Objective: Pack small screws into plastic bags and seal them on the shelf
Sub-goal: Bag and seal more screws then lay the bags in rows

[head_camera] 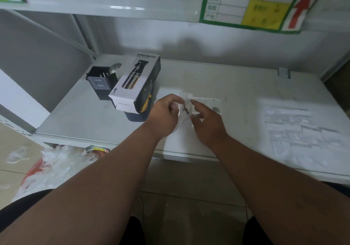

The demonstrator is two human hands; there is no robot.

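A small clear plastic bag (186, 102) hung between the two hands, just above the shelf (79, 115) near its front edge. Inside it lay a few dark screws (186, 109), bunched in a short cluster that ran roughly up and down the frame. The left hand (166, 115) pinched the bag's left edge with curled fingers. The right hand (205, 120) met the bag from the other side, thumb and forefinger closing on its right edge, the remaining fingers loosely bent. Both hands were equally near, so the bag lay straight ahead between the fingertips, its mouth seemingly uppermost; sealing would likely call for running those pinches along the top edge, though blur hid the strip itself.

Under the hands lay a white sheet (189, 142), and beyond the right hand another flat bag (210, 102) with dark specks. To the right sat a spread of empty bags (299, 131). Left of the hands stood a tilted box (136, 85) printed "SPRAY BOTTLE" with a large "1", beside a black holder (101, 82) with a spoon in it. On the wall above hung a green-bordered label (253, 4) with a yellow panel and red arrow; its writing was too blurred to read.
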